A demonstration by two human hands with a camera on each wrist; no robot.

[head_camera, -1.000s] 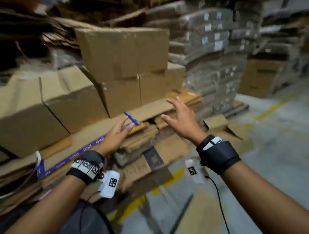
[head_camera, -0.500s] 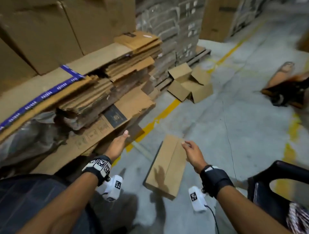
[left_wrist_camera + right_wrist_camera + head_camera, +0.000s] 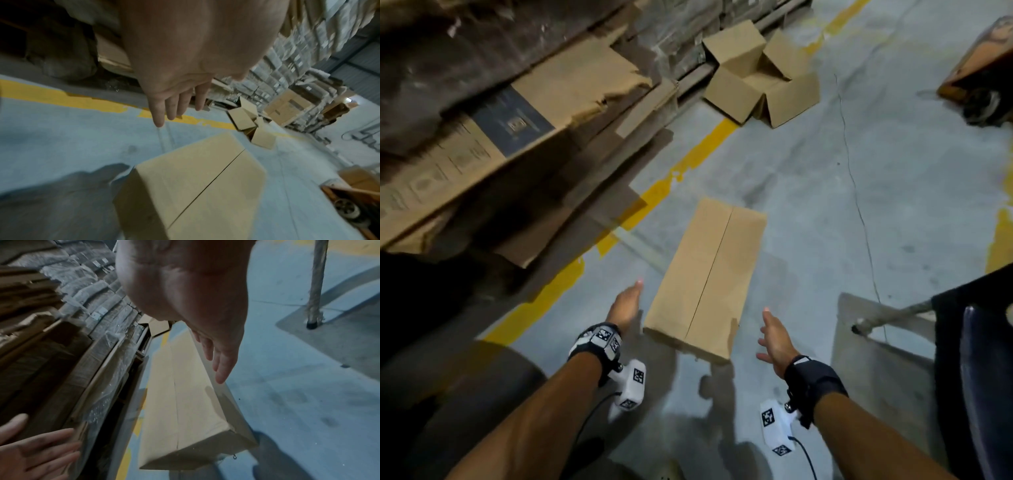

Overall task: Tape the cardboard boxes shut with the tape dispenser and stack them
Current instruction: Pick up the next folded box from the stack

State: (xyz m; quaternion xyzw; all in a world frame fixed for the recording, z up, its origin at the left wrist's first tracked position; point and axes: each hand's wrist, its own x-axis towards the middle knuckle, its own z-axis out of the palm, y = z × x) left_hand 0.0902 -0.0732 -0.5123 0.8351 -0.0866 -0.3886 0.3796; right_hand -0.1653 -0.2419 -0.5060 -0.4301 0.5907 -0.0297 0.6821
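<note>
Two hands flank one closed cardboard box point(image 3: 707, 277) in my head view, and I take that box as the landmark throughout. It lies flat on the grey concrete floor point(image 3: 859, 205), long axis running away from me, its two top flaps meeting along a centre seam; I see no tape on that seam. My left hand point(image 3: 626, 305) hovers just beside the box's near left corner, fingers straight and together, holding nothing and not touching the cardboard. My right hand point(image 3: 774, 337) hovers just beside the near right corner, fingers spread and relaxed, also holding nothing. A yellow floor line point(image 3: 681, 168) runs left of the box. Beyond that line sit stacks of flattened cardboard point(image 3: 517, 113). An opened box point(image 3: 760, 75) with raised flaps lies well beyond the far end of the landmark.

From the left wrist, the left hand point(image 3: 185, 65) shows its palm with fingers point(image 3: 170, 105) extended and close together above the floor, apart from the box point(image 3: 195, 178) below it.

From the right wrist, the right hand point(image 3: 195, 296) is flat with fingers point(image 3: 222, 366) outstretched over the box's right edge; I cannot tell whether they touch the box point(image 3: 185, 402). The left hand point(image 3: 37, 451) appears beyond the box's left side, fingers spread.
</note>
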